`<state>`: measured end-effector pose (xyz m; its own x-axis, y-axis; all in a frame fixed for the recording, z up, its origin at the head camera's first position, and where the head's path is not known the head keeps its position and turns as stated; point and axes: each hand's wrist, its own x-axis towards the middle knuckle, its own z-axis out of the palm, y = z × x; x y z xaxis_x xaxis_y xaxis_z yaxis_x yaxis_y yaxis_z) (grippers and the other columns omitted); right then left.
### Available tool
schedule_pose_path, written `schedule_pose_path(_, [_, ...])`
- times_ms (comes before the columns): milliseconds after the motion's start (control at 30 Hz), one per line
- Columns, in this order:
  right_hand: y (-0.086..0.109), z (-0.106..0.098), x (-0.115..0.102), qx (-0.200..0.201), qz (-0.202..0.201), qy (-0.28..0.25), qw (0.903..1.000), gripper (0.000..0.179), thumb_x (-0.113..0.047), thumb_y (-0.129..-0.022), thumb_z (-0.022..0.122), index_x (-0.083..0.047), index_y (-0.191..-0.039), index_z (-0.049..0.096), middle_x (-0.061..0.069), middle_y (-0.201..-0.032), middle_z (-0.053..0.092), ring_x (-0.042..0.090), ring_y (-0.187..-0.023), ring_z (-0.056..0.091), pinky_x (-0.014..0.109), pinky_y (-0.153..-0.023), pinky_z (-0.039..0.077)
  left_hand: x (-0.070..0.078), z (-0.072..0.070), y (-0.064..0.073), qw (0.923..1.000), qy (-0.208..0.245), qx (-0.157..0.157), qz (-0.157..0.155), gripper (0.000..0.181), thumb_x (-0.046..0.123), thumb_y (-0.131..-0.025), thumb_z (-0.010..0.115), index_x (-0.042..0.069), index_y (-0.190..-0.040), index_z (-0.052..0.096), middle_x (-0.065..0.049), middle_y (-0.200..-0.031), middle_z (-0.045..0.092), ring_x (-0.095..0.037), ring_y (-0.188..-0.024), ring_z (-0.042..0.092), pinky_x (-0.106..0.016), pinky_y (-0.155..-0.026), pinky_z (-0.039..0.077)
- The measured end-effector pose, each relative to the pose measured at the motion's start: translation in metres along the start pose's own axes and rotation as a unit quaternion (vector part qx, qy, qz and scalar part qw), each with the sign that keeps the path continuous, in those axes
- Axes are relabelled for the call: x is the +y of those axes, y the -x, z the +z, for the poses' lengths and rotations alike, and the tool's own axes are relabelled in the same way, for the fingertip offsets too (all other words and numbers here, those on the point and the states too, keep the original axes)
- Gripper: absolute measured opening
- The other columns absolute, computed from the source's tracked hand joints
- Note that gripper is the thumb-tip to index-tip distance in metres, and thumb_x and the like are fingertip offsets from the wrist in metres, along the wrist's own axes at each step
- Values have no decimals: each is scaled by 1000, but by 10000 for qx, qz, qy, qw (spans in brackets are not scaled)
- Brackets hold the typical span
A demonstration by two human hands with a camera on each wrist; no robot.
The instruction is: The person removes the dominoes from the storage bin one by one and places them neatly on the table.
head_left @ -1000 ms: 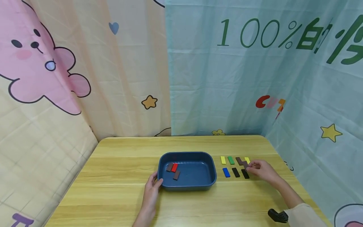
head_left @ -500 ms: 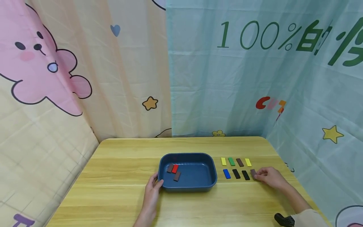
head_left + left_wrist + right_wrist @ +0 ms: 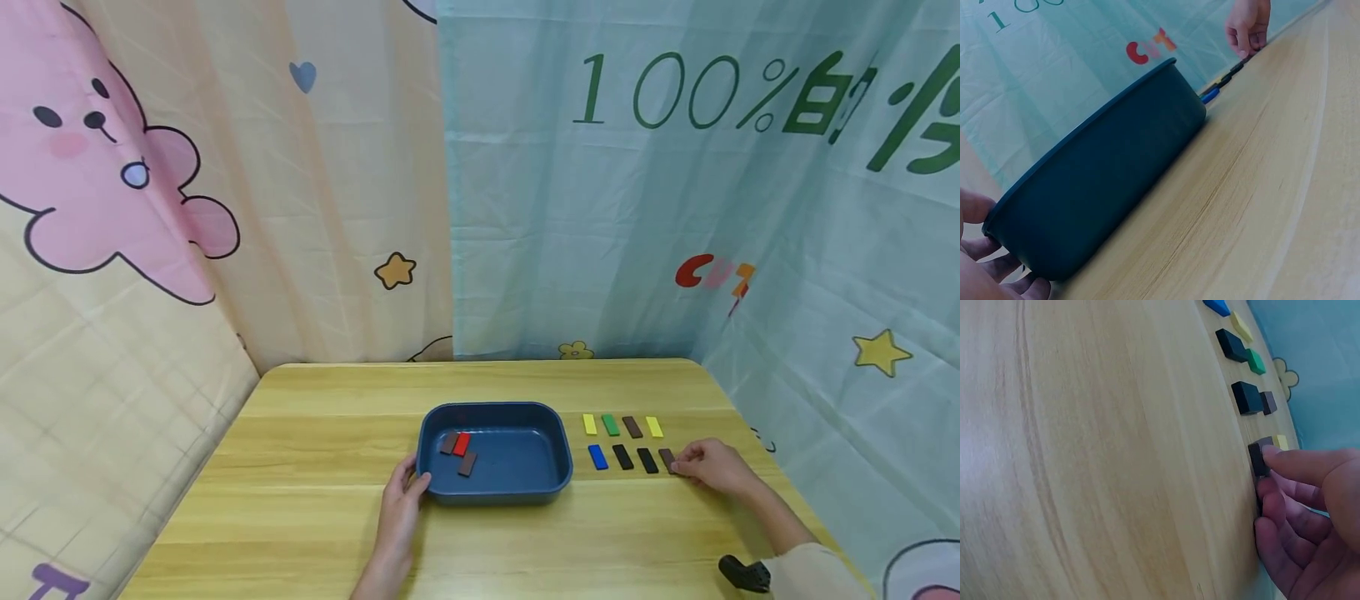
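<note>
My left hand (image 3: 399,510) grips the left end of a dark blue plastic basin (image 3: 498,499), thumb at the rim and fingers along the outer wall in the left wrist view. A red block (image 3: 462,444) and two brown blocks lie inside it. At the right end of the near row on the table, my right hand (image 3: 716,467) pinches a flat brown block (image 3: 1260,456) by its right side. That row also has a blue block (image 3: 597,457) and two black blocks (image 3: 648,460). Behind them stand a yellow (image 3: 589,424), a green (image 3: 611,425), a brown (image 3: 632,427) and another yellow block (image 3: 654,427).
The wooden table (image 3: 300,500) reaches to printed curtains (image 3: 562,250) at the back and sides. A black device (image 3: 744,574) sits by the right sleeve (image 3: 813,573), close to the table's right edge.
My right hand has brought the brown block from above the rows toward me and set it down at the near row's right end. My left hand keeps its hold on the basin.
</note>
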<state>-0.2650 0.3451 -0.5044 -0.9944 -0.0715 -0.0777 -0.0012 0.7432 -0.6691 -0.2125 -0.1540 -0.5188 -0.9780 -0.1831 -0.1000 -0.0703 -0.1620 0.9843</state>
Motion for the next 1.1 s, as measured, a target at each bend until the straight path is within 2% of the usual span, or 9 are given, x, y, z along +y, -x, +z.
schedule_pose_path(267, [-2,-1,-4,5,105,3,9999,17,-16,-97,73,-1,-92,71,3,-76,64,21,-69,59,33,-58,52,-2,-2,0,9999,78,37,66,48,5,-107,49,-9,-152,38,-31,-157,34,-43,-145,35,-55,-118,32])
schedule_pose_path(533, [-1,-3,-3,88,227,113,9996,20,-20,-101,68,-2,-92,73,3,-73,63,20,-65,58,32,-56,48,-3,0,0,10000,72,0,50,48,6,-107,49,-9,-152,37,-32,-158,33,-43,-143,38,-55,-117,33])
schedule_pose_path(733, [-1,-12,-6,230,79,377,9990,21,-20,-102,67,-2,-93,73,3,-74,62,21,-67,58,34,-58,50,-2,1,-1,10000,47,-23,38,49,6,-108,49,-9,-152,37,-32,-159,31,-43,-146,33,-56,-118,32])
schedule_pose_path(967, [-6,-15,-8,292,-145,565,9979,22,-21,-102,65,-2,-97,74,3,-68,58,21,-61,54,34,-57,44,-1,-2,-2,10000,-38,-53,14,50,8,-107,49,-9,-153,36,-32,-159,30,-43,-147,30,-56,-118,32])
schedule_pose_path(1100, [-8,-16,-18,262,-261,675,9970,25,-23,-103,65,0,-102,74,3,-74,62,20,-66,55,36,-60,45,0,-2,-2,9999,-77,-17,-62,51,8,-107,49,-8,-153,36,-31,-159,30,-44,-147,29,-57,-118,31])
